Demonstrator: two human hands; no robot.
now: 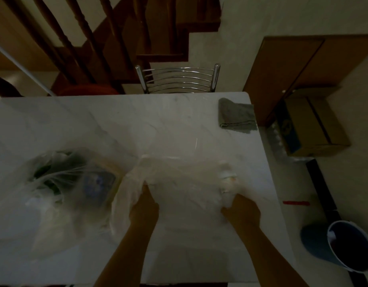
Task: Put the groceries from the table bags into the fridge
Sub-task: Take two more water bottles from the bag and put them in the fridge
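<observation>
A clear plastic bag (185, 179) lies blurred in the middle of the white table (137, 121), and both hands are on it. The left hand (144, 208) grips its left edge with curled fingers; the right hand (240, 210) bunches the right edge the same way. To the left, a second bag (60, 183) sits full, with something green and a bluish packet showing through. A grey cloth (237, 116) sits on the far right corner, a metal chair (179, 79) beyond, a blue bucket (342, 247) on the floor.
</observation>
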